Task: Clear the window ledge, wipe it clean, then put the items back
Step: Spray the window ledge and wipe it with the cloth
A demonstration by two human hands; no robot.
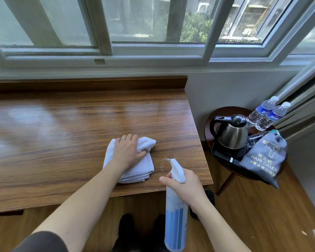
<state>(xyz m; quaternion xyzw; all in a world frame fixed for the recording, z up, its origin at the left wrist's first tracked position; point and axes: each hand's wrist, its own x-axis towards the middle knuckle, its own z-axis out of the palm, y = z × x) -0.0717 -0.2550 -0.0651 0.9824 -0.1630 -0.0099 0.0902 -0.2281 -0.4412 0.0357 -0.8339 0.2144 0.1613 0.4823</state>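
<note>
Cloth (135,168) on ledge (62,135), kettle (232,132) on side table (225,110) right

Bright window daylight, glare, edge distortion

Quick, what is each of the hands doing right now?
Left hand: grips the white cloth on the wooden ledge.
Right hand: holds the spray bottle.

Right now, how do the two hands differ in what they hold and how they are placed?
The left hand lies on the folded white cloth on the wooden ledge, fingers curled into its top fold; the right hand grips the spray bottle by its neck. The left hand is over the ledge; the right hand is at its front edge, nozzle aimed at the ledge. Both hands are bare.
</note>
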